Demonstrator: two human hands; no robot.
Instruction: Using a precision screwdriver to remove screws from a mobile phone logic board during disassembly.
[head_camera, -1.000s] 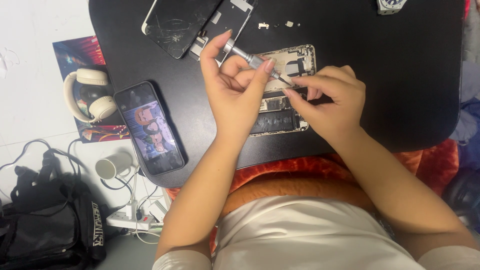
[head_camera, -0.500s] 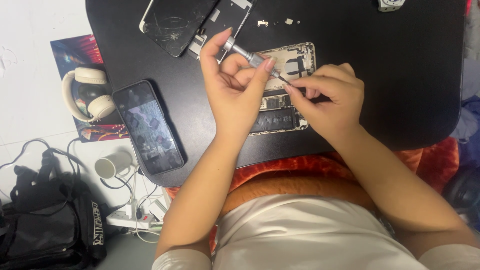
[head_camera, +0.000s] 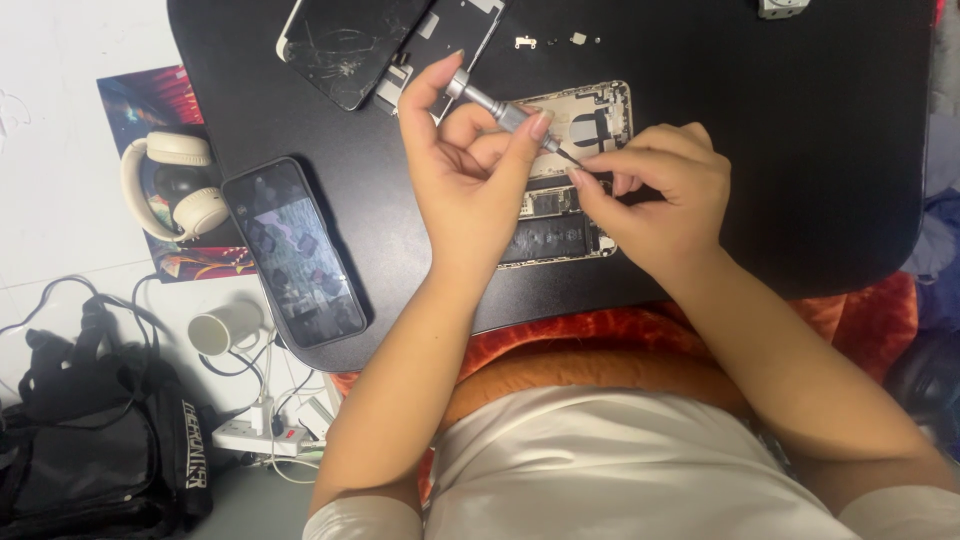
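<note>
So this is mid-teardown on an opened phone (head_camera: 560, 190), lying back-shell up with its insides showing on the black table (head_camera: 800, 150), just under both hands; the left hand (head_camera: 470, 170) has a slim grey precision screwdriver (head_camera: 490, 105) pinched between thumb and fingertips, cap end up near the index finger, shaft slanting down to the right; the right hand (head_camera: 655, 200) is curled with thumb and forefinger closed around the very tip of the driver, right over the middle of the phone's frame; can't tell whether there's a screw or a bit between those fingertips, it's too tiny to see; my read is that the step in hand is fiddling with the tip, either seating something on it or picking something off, rather than actually turning a screw; next move would need a steady aim down into one small spot in the shell without dropping whatever is there; nearby there's the cracked screen (head_camera: 345, 45) lifted off at the table's far edge, a few tiny loose parts (head_camera: 550, 41) beside it, and a second phone (head_camera: 292, 250) with its display lit on the left; headphones (head_camera: 170, 185) sit off the table.
</note>
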